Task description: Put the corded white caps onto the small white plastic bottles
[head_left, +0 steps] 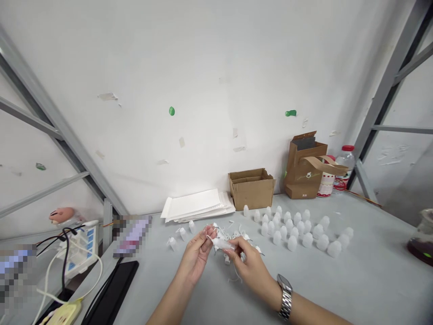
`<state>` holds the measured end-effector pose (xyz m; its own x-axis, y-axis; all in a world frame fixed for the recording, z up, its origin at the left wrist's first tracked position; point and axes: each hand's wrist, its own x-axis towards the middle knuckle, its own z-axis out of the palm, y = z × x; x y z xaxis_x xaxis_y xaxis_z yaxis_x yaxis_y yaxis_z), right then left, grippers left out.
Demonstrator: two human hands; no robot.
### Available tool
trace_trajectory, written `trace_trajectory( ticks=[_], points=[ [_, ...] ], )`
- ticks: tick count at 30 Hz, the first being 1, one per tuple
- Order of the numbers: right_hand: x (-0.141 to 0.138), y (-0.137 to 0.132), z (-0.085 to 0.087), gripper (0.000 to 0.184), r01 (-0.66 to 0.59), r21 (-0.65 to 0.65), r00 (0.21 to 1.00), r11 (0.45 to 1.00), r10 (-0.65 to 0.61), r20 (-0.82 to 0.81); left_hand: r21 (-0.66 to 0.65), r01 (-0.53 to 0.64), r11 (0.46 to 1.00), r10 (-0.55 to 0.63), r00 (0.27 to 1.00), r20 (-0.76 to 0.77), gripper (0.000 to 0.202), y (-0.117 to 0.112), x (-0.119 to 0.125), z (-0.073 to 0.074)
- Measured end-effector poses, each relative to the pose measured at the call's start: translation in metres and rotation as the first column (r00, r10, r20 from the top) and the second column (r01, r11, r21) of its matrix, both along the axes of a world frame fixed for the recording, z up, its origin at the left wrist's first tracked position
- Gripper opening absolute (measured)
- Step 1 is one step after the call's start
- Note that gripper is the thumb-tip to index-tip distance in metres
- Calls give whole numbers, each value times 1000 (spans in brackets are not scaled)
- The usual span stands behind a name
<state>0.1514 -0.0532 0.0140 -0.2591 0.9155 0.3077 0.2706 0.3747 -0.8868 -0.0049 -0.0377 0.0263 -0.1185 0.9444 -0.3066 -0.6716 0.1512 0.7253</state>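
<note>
Small bottle [223, 244] pinched between left hand [198, 253], right hand [249, 266]

Open cardboard box [252, 187], brown paper bag [306, 174], white envelope stack [196, 205], power strip [79, 248]

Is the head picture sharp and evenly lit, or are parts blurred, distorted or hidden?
Head view: soft, even light with faint shadows and no strong glare on the table; the left hand, right hand and small bottle are fairly sharp; pixelated patches hide things at the left; the wide lens makes the metal bars lean at both edges.
</note>
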Motion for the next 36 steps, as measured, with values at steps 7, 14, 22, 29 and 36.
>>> trace_trajectory(
  ticks=[7,14,22,29,36],
  points=[
    [0,1,1,20,-6,7,1000,1000,6,5,-21,-22,1000,22,1000,4,14,1,0,-1],
    [0,2,1,18,8,7,1000,1000,-8,29,-32,-34,999,34,999,-6,13,1,0,-2],
    [-1,1,-2,18,16,36,998,999,-19,64,-4,-27,1000,27,998,-59,12,-1,1,-1],
    [-2,-1,-10,18,36,155,991,987,-56,122,-3,-72,997,71,991,-117,11,-1,3,-6],
    [-2,0,-12,17,40,143,989,989,-59,135,6,-27,1000,27,994,-108,9,-3,7,-11]
  ],
)
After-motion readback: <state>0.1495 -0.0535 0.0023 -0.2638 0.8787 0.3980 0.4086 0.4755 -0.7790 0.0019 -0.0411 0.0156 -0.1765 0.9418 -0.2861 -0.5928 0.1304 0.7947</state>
